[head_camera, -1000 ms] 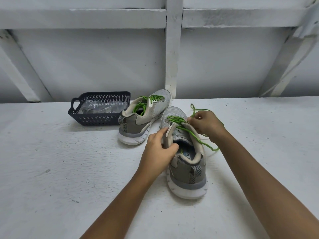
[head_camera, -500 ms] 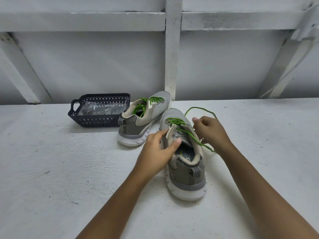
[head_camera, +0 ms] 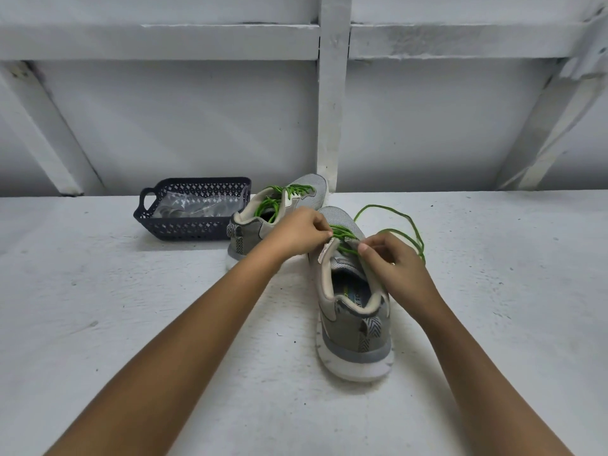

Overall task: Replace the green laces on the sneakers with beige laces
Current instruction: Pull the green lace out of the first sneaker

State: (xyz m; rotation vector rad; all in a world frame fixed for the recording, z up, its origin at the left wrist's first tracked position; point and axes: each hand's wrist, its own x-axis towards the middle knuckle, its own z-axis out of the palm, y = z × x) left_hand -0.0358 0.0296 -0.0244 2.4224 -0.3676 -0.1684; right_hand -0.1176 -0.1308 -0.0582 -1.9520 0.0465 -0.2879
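Note:
Two grey sneakers with green laces stand on the white surface. The near sneaker [head_camera: 353,320] points away from me, heel toward me. Its green lace [head_camera: 394,222] is partly loosened and loops out to the right. My left hand [head_camera: 297,230] pinches the lace at the left eyelets. My right hand [head_camera: 393,263] pinches the lace at the right side of the tongue. The far sneaker [head_camera: 279,212] sits behind my left hand, still laced in green. No beige laces are clearly visible.
A dark perforated basket [head_camera: 194,222] with clear plastic bags inside stands at the back left, beside the far sneaker. A white wall with beams and a vertical post [head_camera: 330,126] rises right behind the shoes.
My left hand has left the near sneaker's collar and moved up to the lace at the eyelets. My right hand has shifted inward to the tongue; the loose lace loop has grown on the right.

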